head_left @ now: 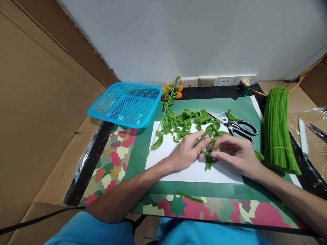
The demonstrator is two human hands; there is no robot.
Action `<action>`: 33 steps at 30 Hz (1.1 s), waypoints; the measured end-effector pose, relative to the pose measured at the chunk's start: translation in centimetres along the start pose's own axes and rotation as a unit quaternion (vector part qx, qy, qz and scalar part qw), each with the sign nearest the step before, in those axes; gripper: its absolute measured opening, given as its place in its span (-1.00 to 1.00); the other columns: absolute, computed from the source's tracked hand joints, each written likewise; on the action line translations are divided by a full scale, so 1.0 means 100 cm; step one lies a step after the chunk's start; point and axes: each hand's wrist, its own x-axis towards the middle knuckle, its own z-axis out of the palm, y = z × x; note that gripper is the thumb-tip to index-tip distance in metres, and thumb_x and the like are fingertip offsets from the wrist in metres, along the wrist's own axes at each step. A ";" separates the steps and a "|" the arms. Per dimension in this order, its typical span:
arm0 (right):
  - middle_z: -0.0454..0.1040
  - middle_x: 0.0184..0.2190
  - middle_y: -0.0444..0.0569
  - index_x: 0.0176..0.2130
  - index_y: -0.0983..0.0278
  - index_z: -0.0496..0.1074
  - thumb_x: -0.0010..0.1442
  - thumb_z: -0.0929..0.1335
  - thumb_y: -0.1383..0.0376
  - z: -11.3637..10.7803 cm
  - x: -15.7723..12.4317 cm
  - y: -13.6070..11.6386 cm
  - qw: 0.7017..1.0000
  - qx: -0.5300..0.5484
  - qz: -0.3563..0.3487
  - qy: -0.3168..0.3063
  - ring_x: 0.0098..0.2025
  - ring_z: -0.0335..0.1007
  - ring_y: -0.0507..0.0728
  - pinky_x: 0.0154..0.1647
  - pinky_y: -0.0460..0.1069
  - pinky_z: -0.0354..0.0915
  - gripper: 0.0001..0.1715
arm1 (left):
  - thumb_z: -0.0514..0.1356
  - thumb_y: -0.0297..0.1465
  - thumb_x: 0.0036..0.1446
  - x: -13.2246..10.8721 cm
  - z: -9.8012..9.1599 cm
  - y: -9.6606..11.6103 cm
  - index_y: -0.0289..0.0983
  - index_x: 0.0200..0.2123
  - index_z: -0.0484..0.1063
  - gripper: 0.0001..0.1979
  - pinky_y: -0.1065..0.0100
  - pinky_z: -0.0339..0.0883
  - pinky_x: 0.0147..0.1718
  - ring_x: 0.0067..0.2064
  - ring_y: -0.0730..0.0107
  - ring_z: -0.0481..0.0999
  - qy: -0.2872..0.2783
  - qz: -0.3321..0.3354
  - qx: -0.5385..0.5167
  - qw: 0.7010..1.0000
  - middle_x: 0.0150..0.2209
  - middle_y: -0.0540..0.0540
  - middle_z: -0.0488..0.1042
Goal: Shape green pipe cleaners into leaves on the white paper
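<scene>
My left hand [190, 149] is closed round a green fuzzy stem [203, 136], which sticks up between thumb and fingers. Close beside it, my right hand [232, 153] pinches another part of the green fuzzy piece, near its thumb and fingertips. Small green leaf shapes hang between and below the hands. Behind them, several curled green leaf pieces [182, 119] lie in a pile on the white paper [176, 173]. One short green strip [189, 196] rests on the mat near the front edge.
Black-handled scissors [236, 126] lie behind my right hand. A thick bundle of green stems [278, 132] stands at the right, with a knife [303, 136] beyond. A blue basket [127, 105] sits back left, beside an orange-flowered stem [166, 110]. Wall sockets [226, 81] line the back.
</scene>
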 end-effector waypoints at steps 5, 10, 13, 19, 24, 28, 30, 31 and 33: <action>0.63 -0.44 -0.10 -0.29 0.24 0.62 0.25 0.58 0.31 0.000 -0.002 -0.002 0.997 -0.051 -0.041 0.031 -0.50 0.55 0.04 -0.46 -0.08 0.50 -0.89 | 0.18 0.02 0.43 -0.001 -0.001 -0.001 -0.24 -0.19 0.30 -0.58 0.52 0.03 -0.60 -0.56 0.61 0.33 0.002 0.000 -0.009 1.000 -0.47 0.11 0.34; 0.64 -0.44 -0.10 -0.29 0.22 0.60 0.24 0.58 0.38 0.001 -0.007 0.002 0.987 -0.074 -0.073 0.124 -0.53 0.55 0.06 -0.50 -0.06 0.51 -0.87 | 0.23 0.00 0.40 0.000 -0.001 0.003 -0.23 -0.08 0.30 -0.59 0.52 0.01 -0.63 -0.65 0.63 0.18 -0.041 -0.026 -0.036 0.998 -0.56 0.15 0.40; 0.64 -0.46 -0.09 -0.34 0.21 0.58 0.23 0.58 0.41 0.001 -0.010 0.002 0.980 -0.090 -0.103 0.147 -0.51 0.57 0.10 -0.47 -0.02 0.52 -0.82 | 0.25 -0.01 0.39 0.000 -0.002 0.005 -0.22 -0.11 0.25 -0.59 0.51 0.05 -0.66 -0.67 0.63 0.22 -0.078 -0.038 -0.060 0.994 -0.48 0.04 0.55; 0.65 -0.49 -0.10 -0.37 0.17 0.61 0.22 0.58 0.46 0.004 -0.010 0.000 0.971 -0.103 -0.140 0.164 -0.45 0.60 0.15 -0.39 0.05 0.56 -0.78 | 0.23 -0.03 0.41 0.000 -0.004 0.007 -0.22 -0.17 0.22 -0.61 0.52 0.09 -0.67 -0.67 0.62 0.26 -0.117 -0.034 -0.084 0.989 -0.43 -0.05 0.62; 0.75 -0.26 -0.06 -0.16 0.13 0.71 0.24 0.58 0.41 0.002 -0.007 0.001 0.980 -0.095 -0.112 0.138 -0.29 0.71 0.16 -0.24 0.04 0.67 -0.80 | 0.19 -0.01 0.44 0.003 -0.006 0.007 -0.26 -0.18 0.30 -0.60 0.56 -0.03 -0.70 -0.69 0.67 0.15 -0.084 -0.037 -0.089 0.992 -0.57 0.07 0.49; 0.76 -0.22 -0.05 -0.11 0.13 0.72 0.22 0.59 0.38 0.002 -0.004 -0.001 0.985 -0.076 -0.112 0.103 -0.22 0.74 0.18 -0.18 0.04 0.70 -0.78 | 0.17 0.03 0.43 0.005 -0.007 0.003 -0.28 -0.18 0.35 -0.56 0.56 -0.02 -0.73 -0.71 0.65 0.17 -0.051 -0.026 -0.096 0.994 -0.58 0.10 0.43; 0.76 -0.24 -0.05 -0.14 0.14 0.72 0.22 0.59 0.36 0.002 -0.004 -0.001 0.985 -0.076 -0.112 0.103 -0.25 0.73 0.17 -0.20 0.03 0.70 -0.81 | 0.17 0.05 0.42 0.006 -0.008 0.001 -0.28 -0.19 0.36 -0.54 0.55 -0.01 -0.73 -0.71 0.65 0.16 -0.038 -0.021 -0.097 0.994 -0.59 0.11 0.41; 0.76 -0.26 -0.05 -0.16 0.14 0.72 0.22 0.59 0.35 0.002 -0.004 0.000 0.985 -0.080 -0.106 0.108 -0.27 0.72 0.17 -0.22 0.03 0.69 -0.83 | 0.17 0.05 0.42 0.006 -0.008 0.002 -0.28 -0.20 0.35 -0.53 0.55 -0.01 -0.73 -0.71 0.65 0.16 -0.034 -0.021 -0.096 0.995 -0.59 0.11 0.41; 0.75 -0.29 -0.03 -0.21 0.16 0.71 0.23 0.59 0.33 0.002 -0.005 0.001 0.983 -0.096 -0.089 0.128 -0.30 0.71 0.17 -0.25 0.03 0.68 -0.91 | 0.17 0.07 0.41 0.005 -0.007 0.004 -0.27 -0.22 0.32 -0.52 0.55 0.00 -0.72 -0.70 0.65 0.17 -0.040 -0.029 -0.088 0.995 -0.59 0.09 0.43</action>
